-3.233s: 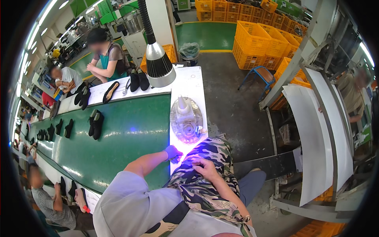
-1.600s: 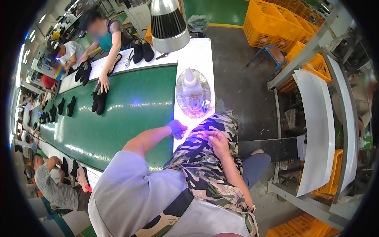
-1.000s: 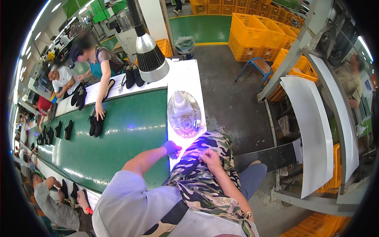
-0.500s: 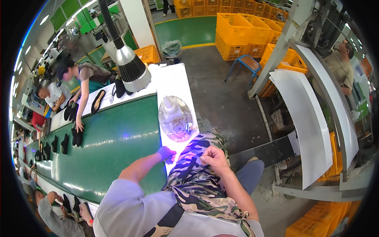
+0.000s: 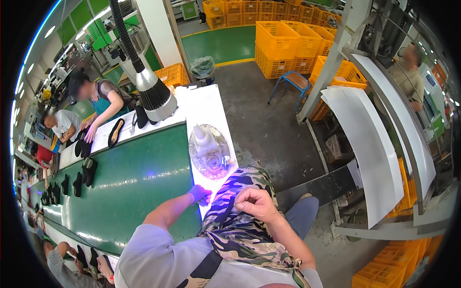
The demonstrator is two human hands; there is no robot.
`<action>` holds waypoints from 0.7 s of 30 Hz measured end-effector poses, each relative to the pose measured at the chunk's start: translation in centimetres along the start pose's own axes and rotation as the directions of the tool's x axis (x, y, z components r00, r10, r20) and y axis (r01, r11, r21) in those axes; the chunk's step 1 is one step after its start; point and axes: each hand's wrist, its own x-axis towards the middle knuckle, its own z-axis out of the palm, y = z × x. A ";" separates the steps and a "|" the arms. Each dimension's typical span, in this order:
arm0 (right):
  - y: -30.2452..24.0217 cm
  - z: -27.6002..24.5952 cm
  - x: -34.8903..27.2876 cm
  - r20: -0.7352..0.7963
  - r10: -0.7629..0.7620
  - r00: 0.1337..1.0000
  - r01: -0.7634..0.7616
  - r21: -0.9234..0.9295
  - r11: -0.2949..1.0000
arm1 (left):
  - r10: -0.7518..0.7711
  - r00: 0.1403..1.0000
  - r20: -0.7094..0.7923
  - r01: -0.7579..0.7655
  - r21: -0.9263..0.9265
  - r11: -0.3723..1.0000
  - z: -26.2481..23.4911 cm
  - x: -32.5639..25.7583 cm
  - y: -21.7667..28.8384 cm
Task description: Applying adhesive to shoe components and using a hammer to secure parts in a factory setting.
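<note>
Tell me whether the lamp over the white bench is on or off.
Cannot tell: the lamp faces down, its bulb hidden. The left hand glows violet, source unseen.

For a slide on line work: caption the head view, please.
Seated worker's left hand and right hand on a camouflage apron beside a green conveyor belt carrying dark shoes.

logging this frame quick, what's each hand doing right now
Left hand: fingers curled, resting on the white table edge; any hold cannot be told.
Right hand: closed, gripping the camouflage apron.
</note>
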 end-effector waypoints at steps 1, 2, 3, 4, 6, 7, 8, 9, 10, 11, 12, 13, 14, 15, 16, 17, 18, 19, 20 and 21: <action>0.1 -0.1 0.1 0.071 -0.055 0.996 0.059 -0.057 0.997 | 0.000 1.000 0.001 0.000 0.001 1.000 0.1 -0.2 0.2; 0.1 0.0 0.1 0.069 -0.055 0.996 0.059 -0.057 0.997 | 0.008 1.000 -0.006 -0.008 0.013 1.000 0.3 -0.6 0.6; 0.2 0.2 0.1 0.087 -0.033 0.996 0.038 -0.062 0.997 | 0.016 1.000 -0.015 -0.016 0.024 1.000 0.4 -0.8 0.7; 0.2 0.3 0.2 0.108 -0.011 0.994 0.018 -0.067 0.998 | 0.017 1.000 -0.017 -0.016 0.021 1.000 0.3 -0.7 0.6; 0.9 0.7 0.5 0.108 -0.004 0.994 0.015 -0.094 0.995 | 0.011 1.000 -0.008 -0.011 0.004 1.000 -0.1 -0.5 0.1; 1.5 0.8 0.6 0.102 0.001 0.995 0.012 -0.122 0.992 | 0.012 1.000 -0.011 -0.012 0.002 1.000 -0.1 -0.4 0.1; 2.6 0.7 0.6 0.089 0.010 0.996 0.000 -0.110 0.994 | 0.016 1.000 -0.002 -0.016 -0.006 1.000 0.0 -0.4 0.2; 3.5 0.5 0.7 0.090 0.008 0.996 0.002 -0.111 0.994 | 0.019 1.000 0.006 -0.019 -0.015 1.000 0.1 -0.4 0.4; 4.4 0.5 0.8 0.063 0.078 0.995 -0.071 -0.113 0.991 | 0.020 1.000 0.004 -0.020 -0.015 1.000 0.2 -0.5 0.5; 5.2 0.3 0.9 0.036 0.148 0.988 -0.143 -0.114 0.983 | 0.013 1.000 -0.001 -0.013 -0.017 1.000 0.3 -0.6 0.6; 6.3 -0.2 1.0 0.032 0.183 0.983 -0.171 -0.221 0.960 | 0.007 1.000 -0.005 -0.007 -0.018 1.000 0.4 -0.6 0.8; 6.9 -0.2 1.3 0.038 0.183 0.982 -0.170 -0.222 0.960 | 0.008 1.000 -0.008 -0.008 -0.022 1.000 0.3 -0.7 0.7; 7.5 -0.2 1.6 0.072 0.137 0.988 -0.100 -0.382 0.919 | 0.009 1.000 -0.009 -0.010 -0.016 1.000 0.2 -0.6 0.5; 8.0 -0.2 1.8 0.112 0.096 0.989 -0.022 -0.529 0.848 | 0.011 1.000 -0.010 -0.011 -0.009 1.000 0.1 -0.6 0.3; 8.8 -0.2 2.0 0.162 0.008 0.987 0.085 -0.557 0.827 | 0.012 1.000 -0.012 -0.013 -0.013 1.000 0.0 -0.4 0.0; 9.9 -0.5 1.9 0.164 0.006 0.986 0.088 -0.558 0.825 | 0.001 1.000 -0.007 -0.001 -0.019 1.000 0.0 -0.3 0.0; 11.1 -0.7 1.6 0.177 0.025 0.984 0.085 -0.585 0.807 | -0.011 1.000 -0.001 0.011 -0.024 1.000 -0.1 -0.2 0.0; 11.8 -0.7 1.3 0.190 0.047 0.981 0.080 -0.609 0.789 | -0.010 1.000 -0.001 0.010 -0.024 1.000 0.0 -0.3 0.2; 12.4 -0.9 0.9 0.178 0.105 0.978 0.024 -0.604 0.797 | -0.001 1.000 -0.006 0.001 -0.017 1.000 0.1 -0.5 0.3; 13.1 -1.2 0.7 0.177 0.105 0.979 0.024 -0.604 0.797 | 0.009 1.000 -0.010 -0.009 -0.008 1.000 0.2 -0.6 0.5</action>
